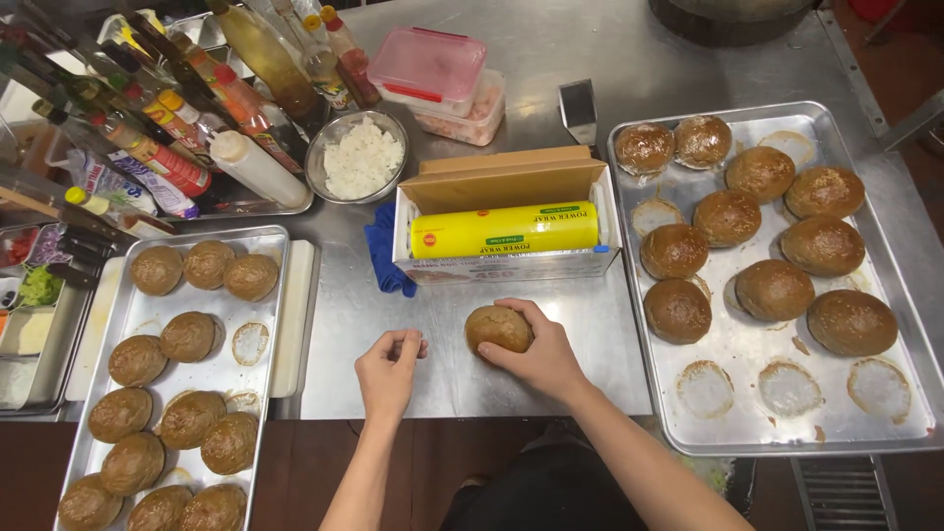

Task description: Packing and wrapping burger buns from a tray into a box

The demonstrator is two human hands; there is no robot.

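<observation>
Here the right hand (541, 356) cups a bun (499, 327) — the left hand (388, 369) curls, its grip's contents unseen.

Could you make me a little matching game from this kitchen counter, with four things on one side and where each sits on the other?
Things:
1. bun under the right hand
2. yellow roll of wrap
3. bowl of white chopped food
4. blue cloth

Places:
A. inside the open cardboard box
B. on the bare steel counter, between the two trays
C. left of the box, against its side
D. beside the sauce bottles

Pairs: 1-B, 2-A, 3-D, 4-C
</observation>
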